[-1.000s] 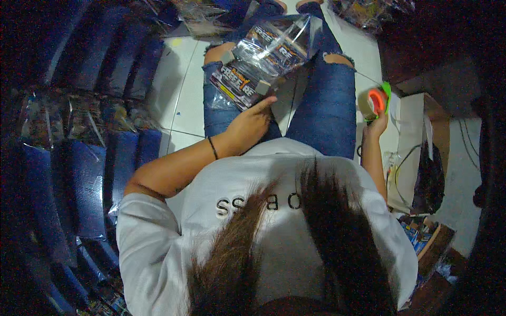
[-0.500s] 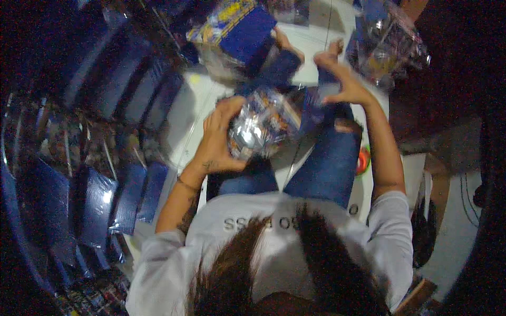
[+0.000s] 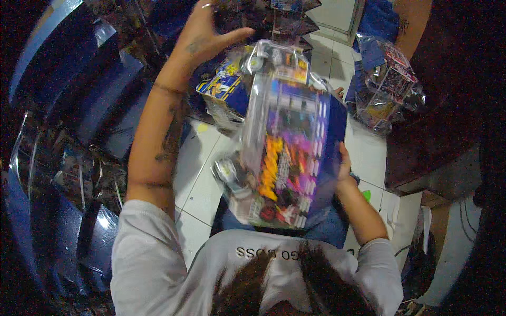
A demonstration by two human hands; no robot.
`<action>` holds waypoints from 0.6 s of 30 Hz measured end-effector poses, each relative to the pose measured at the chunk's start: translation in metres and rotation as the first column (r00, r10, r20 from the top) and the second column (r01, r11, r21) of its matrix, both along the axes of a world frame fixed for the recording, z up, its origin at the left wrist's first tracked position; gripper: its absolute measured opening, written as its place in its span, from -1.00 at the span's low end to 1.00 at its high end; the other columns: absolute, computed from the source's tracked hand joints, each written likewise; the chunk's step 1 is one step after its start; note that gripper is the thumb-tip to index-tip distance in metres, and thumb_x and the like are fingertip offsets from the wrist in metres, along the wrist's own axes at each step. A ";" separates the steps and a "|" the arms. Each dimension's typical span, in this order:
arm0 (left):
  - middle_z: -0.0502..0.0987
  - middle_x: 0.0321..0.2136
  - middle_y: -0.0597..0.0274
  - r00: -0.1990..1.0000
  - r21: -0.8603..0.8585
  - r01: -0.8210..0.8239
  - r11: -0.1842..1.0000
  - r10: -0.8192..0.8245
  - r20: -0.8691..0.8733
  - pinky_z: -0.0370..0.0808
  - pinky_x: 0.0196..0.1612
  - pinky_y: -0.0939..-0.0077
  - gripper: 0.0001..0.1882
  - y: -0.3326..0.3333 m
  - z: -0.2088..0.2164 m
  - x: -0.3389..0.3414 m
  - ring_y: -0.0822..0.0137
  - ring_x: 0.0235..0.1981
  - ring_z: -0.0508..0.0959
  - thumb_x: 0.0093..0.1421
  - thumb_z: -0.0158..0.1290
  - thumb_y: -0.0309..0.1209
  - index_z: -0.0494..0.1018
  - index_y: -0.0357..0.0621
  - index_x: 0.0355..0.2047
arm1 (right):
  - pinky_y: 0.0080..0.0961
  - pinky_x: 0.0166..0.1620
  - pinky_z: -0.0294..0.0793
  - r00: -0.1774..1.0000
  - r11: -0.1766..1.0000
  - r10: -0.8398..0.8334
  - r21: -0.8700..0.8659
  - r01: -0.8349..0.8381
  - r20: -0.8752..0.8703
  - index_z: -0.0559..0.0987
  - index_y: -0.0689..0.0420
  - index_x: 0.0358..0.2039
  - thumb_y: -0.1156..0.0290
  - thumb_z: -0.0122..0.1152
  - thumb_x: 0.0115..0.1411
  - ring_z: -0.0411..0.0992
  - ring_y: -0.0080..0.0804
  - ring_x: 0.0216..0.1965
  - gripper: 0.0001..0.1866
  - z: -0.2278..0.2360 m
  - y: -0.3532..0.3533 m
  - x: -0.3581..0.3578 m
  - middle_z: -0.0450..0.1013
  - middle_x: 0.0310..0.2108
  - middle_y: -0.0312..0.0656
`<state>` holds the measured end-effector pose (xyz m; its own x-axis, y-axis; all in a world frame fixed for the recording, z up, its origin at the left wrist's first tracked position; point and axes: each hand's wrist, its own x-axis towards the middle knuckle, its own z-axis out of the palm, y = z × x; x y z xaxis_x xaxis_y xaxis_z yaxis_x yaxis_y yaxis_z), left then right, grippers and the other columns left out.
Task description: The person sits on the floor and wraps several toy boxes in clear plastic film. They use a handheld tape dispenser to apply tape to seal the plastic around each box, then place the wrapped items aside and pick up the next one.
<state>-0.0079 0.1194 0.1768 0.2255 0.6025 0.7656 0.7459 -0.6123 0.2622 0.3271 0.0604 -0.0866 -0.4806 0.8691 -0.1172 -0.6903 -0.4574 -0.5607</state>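
The pack [image 3: 292, 152] is mid-frame, the right hand [image 3: 344, 167] gripping its right edge; the left hand [image 3: 207, 38], upper left, is spread, apart from it. Earlier, the right hand was empty.

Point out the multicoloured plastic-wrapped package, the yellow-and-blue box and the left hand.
Multicoloured plastic-wrapped package [image 3: 289, 152]: head view, middle of its printed face.
Yellow-and-blue box [image 3: 223, 82]: head view, on its patterned panel.
Left hand [image 3: 203, 38]: head view, back of the hand.
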 end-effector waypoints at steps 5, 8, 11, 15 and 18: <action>0.23 0.17 -0.04 0.782 -0.398 0.270 0.877 0.041 0.622 0.09 0.24 0.23 -0.33 -0.070 -0.117 -0.068 0.26 0.21 0.22 0.27 -0.12 -0.01 0.09 -0.07 0.28 | -0.27 -0.01 0.41 0.988 0.987 -0.147 0.069 0.144 0.037 0.45 0.10 -0.01 -0.09 0.09 0.14 0.44 -0.25 -0.17 -0.43 0.059 0.070 -0.098 0.47 -0.15 -0.20; 0.27 0.14 0.02 0.559 -0.451 0.369 0.813 0.193 0.806 0.18 0.15 0.27 -0.23 -0.029 -0.164 -0.092 0.26 0.13 0.30 0.21 -0.06 0.07 0.06 -0.09 0.29 | -0.21 0.03 0.36 0.982 0.988 -0.150 -0.005 0.152 0.115 0.43 0.11 0.03 -0.19 0.05 0.13 0.40 -0.24 -0.06 -0.33 0.079 0.142 -0.161 0.43 -0.02 -0.17; 0.33 0.10 0.04 0.704 -0.416 0.071 0.907 0.250 0.664 0.24 0.12 0.37 -0.16 0.022 -0.174 -0.101 0.22 0.08 0.36 0.13 0.09 0.03 0.09 -0.21 0.25 | -0.13 0.04 0.35 0.983 0.990 -0.135 0.068 0.127 0.128 0.33 0.09 0.12 -0.12 0.14 0.11 0.35 -0.27 0.02 -0.30 0.067 0.184 -0.200 0.38 0.06 -0.17; 0.39 0.02 0.02 0.661 -0.427 -0.145 0.892 0.409 0.630 0.27 0.11 0.43 -0.26 0.053 -0.170 -0.105 0.19 0.01 0.39 0.07 0.21 -0.13 0.20 -0.30 0.14 | -0.03 0.04 0.35 0.986 0.978 -0.108 0.191 0.083 0.125 0.20 0.07 0.22 -0.01 0.23 0.11 0.28 -0.30 0.10 -0.24 0.045 0.200 -0.208 0.33 0.10 -0.17; 0.36 0.02 0.01 0.594 -0.439 -0.108 0.892 0.412 0.691 0.22 0.15 0.38 -0.27 0.044 -0.168 -0.103 0.21 0.06 0.34 0.08 0.22 -0.20 0.17 -0.31 0.14 | -0.12 -0.05 0.45 0.907 0.947 -0.222 0.299 0.115 0.358 0.23 0.10 0.19 0.02 0.17 0.16 0.33 -0.24 -0.03 -0.32 0.036 0.201 -0.152 0.27 0.04 -0.12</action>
